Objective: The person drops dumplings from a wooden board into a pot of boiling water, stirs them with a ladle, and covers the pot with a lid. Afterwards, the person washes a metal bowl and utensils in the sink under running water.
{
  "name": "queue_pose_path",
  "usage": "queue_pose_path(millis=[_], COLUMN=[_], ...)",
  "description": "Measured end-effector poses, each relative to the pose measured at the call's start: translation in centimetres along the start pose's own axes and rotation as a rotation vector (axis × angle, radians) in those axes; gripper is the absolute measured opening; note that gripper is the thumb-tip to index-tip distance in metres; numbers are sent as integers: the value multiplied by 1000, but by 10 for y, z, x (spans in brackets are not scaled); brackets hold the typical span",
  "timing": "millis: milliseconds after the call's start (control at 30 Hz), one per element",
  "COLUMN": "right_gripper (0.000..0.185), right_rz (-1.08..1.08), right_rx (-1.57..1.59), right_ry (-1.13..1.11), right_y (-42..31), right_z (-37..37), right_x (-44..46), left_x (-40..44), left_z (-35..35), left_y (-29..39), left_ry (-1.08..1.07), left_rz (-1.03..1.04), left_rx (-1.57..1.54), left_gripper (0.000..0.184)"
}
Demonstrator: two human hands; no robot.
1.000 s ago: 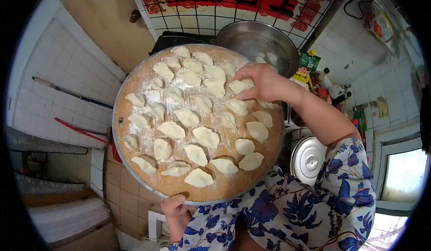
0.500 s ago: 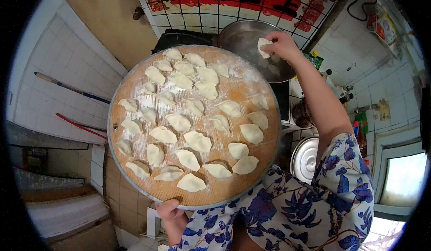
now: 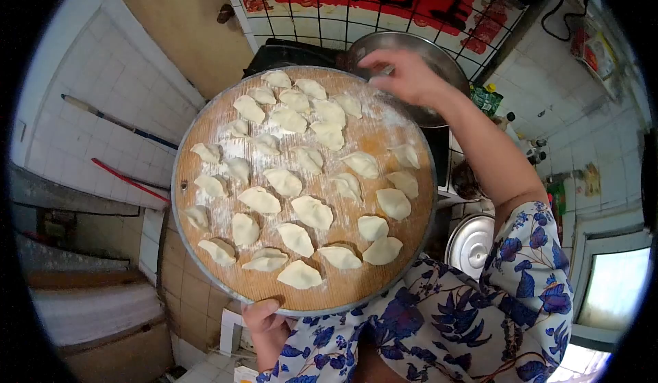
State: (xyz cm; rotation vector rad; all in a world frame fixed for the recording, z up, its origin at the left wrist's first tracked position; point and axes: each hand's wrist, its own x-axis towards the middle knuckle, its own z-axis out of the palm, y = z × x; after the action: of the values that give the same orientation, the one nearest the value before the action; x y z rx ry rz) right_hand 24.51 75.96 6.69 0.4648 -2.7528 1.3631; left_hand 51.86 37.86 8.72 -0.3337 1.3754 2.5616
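Observation:
A round wooden board (image 3: 343,280) with a metal rim bears several white dumplings (image 3: 312,212) and patches of flour. My left hand (image 3: 266,320) grips the board's near edge, thumb on top. My right hand (image 3: 401,76) is over the board's far right edge, beside the metal pan (image 3: 445,57); its fingers are apart and hold nothing. The hand and forearm hide much of the pan's inside. Near the top of the board the dumplings lie close together, some touching.
A silver lid (image 3: 471,246) lies at the right, below a dark jar (image 3: 467,179). Bottles (image 3: 536,155) and a green packet (image 3: 486,99) stand by the tiled wall. A black stove (image 3: 284,55) shows behind the board.
My right hand took a dumpling from the board's upper right, carried it over the pan and let it go. It has since come back toward the board, empty.

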Motion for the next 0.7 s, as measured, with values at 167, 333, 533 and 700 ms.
queue_pose_path(millis=[167, 333, 533, 700], right_gripper=[66, 67, 56, 54], right_rz=[-59, -51, 17, -36], right_rx=[-70, 55, 15, -1], right_ry=[-412, -409, -507, -502], right_y=[-47, -41, -58, -53], right_z=[28, 44, 47, 48], right_x=[1, 14, 26, 25], left_x=[1, -2, -3, -2], left_z=[-9, -14, -13, -25], left_y=[1, 3, 5, -4], left_ry=[-35, 17, 10, 9], left_rz=[4, 17, 8, 17], left_rx=[-74, -32, -50, -28], left_gripper=[80, 80, 79, 80])
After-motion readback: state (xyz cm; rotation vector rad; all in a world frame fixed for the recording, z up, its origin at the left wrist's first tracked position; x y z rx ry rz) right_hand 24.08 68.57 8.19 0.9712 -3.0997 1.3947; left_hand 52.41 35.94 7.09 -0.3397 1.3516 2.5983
